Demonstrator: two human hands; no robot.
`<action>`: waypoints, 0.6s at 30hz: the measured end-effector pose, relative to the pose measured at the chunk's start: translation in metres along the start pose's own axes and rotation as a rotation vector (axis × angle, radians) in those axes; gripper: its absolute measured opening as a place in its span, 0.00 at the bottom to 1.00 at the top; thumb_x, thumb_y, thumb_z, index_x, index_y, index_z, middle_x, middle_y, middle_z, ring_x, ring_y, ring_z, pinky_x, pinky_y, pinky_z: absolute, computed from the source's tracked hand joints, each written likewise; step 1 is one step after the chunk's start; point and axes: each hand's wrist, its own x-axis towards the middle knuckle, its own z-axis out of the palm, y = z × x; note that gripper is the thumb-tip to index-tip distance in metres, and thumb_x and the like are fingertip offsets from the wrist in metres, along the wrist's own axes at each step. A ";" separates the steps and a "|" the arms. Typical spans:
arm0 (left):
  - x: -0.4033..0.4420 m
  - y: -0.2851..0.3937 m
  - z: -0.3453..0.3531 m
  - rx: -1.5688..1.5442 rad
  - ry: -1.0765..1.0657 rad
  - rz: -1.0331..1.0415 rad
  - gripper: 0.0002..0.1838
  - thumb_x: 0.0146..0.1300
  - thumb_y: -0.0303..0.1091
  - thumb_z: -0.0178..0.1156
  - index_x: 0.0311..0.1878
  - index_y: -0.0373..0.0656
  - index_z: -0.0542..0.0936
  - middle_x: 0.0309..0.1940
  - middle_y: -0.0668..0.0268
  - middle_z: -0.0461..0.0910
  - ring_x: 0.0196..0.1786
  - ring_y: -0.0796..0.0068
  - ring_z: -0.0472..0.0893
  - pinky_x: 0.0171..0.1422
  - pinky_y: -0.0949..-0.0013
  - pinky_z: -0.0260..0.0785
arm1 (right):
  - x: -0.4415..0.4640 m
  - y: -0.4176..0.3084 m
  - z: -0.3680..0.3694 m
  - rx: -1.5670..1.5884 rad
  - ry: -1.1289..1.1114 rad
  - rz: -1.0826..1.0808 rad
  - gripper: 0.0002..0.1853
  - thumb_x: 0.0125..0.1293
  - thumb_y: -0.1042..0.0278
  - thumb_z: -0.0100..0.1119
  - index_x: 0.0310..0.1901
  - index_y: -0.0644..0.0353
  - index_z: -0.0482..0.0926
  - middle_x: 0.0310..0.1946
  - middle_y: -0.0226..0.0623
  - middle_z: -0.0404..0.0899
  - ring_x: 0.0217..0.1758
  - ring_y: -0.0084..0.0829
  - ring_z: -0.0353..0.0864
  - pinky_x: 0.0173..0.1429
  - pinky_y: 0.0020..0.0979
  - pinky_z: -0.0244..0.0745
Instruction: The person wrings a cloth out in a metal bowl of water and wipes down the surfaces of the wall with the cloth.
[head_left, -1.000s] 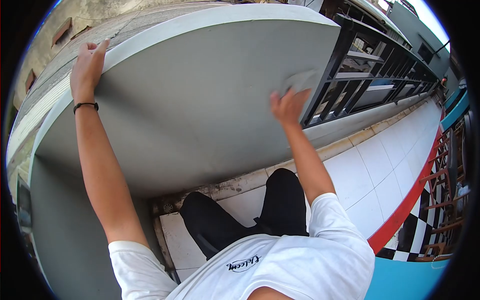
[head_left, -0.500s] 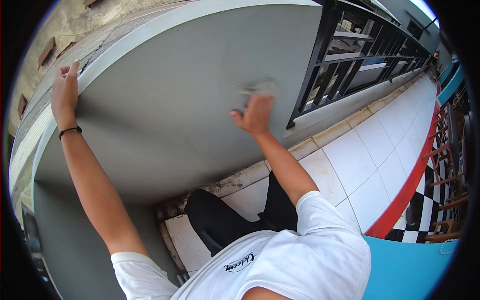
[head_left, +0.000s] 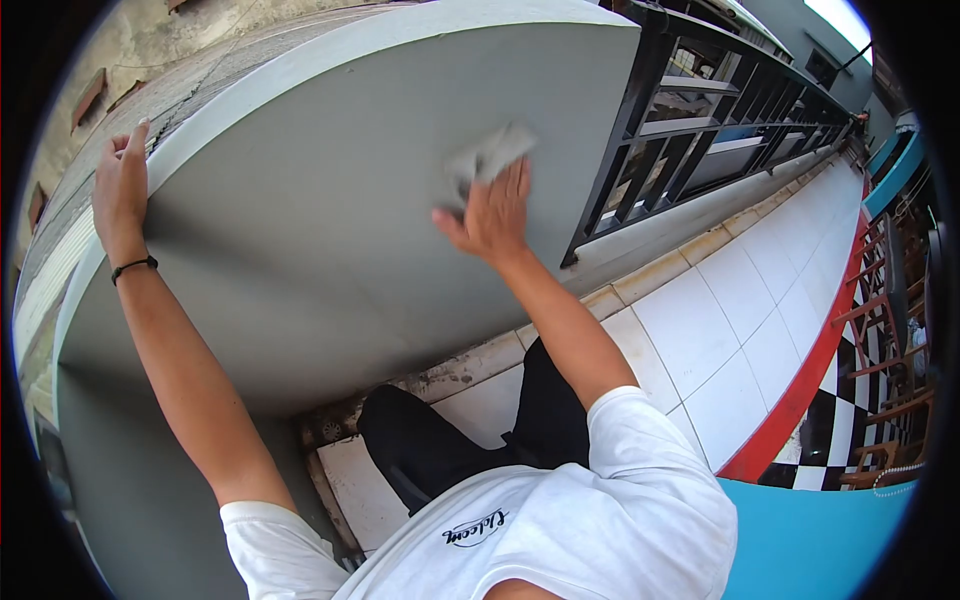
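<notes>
Nearest: white T-shirt [head_left: 620,500] with dark lettering, then black trousers [head_left: 430,445], knees bent toward the grey wall [head_left: 320,170]. Bright blue surface [head_left: 820,530] low on the right. White tile floor [head_left: 715,290] under and beside the legs; round drain [head_left: 328,430] at the wall's foot, in the corner. Left hand [head_left: 122,190], black wristband [head_left: 134,268] below it, sits at the wall's white top edge [head_left: 330,45]; finger ends partly hidden, can't tell how firm the grip is. Right hand [head_left: 492,222] is at the wall face, thumb spread off to the side, other fingers extended over a pale sheet [head_left: 510,145]. Sheet is on the wall face, sticking out past the fingertips, blurred: cloth or paper, can't tell. Can't tell if it's pinched or just pressed either. Black railing [head_left: 637,85] adjoins the wall's right end. Beyond the tiles: red strip [head_left: 800,400], black-and-white checkered floor [head_left: 815,440], brown wooden furniture [head_left: 885,410]. Past the wall top, a stained outer surface [head_left: 200,40].
</notes>
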 end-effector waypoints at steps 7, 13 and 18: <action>-0.009 0.007 -0.006 -0.029 -0.025 0.016 0.31 0.61 0.64 0.52 0.50 0.45 0.80 0.47 0.55 0.83 0.55 0.56 0.80 0.60 0.60 0.66 | -0.037 0.092 0.017 -0.139 0.225 0.138 0.48 0.66 0.34 0.48 0.66 0.79 0.56 0.66 0.68 0.58 0.73 0.68 0.50 0.72 0.72 0.37; -0.016 0.012 -0.006 -0.052 0.020 -0.010 0.30 0.61 0.64 0.51 0.48 0.46 0.81 0.46 0.57 0.84 0.53 0.57 0.80 0.58 0.60 0.67 | 0.132 0.009 -0.042 0.002 0.406 0.046 0.49 0.67 0.30 0.42 0.67 0.78 0.54 0.65 0.66 0.59 0.73 0.67 0.51 0.73 0.70 0.38; -0.025 0.016 -0.009 -0.071 0.042 -0.045 0.29 0.61 0.64 0.51 0.47 0.47 0.81 0.46 0.57 0.84 0.53 0.56 0.80 0.57 0.59 0.68 | 0.039 -0.065 -0.003 0.015 -0.027 -0.257 0.46 0.60 0.25 0.49 0.62 0.66 0.69 0.65 0.62 0.63 0.73 0.58 0.57 0.72 0.66 0.45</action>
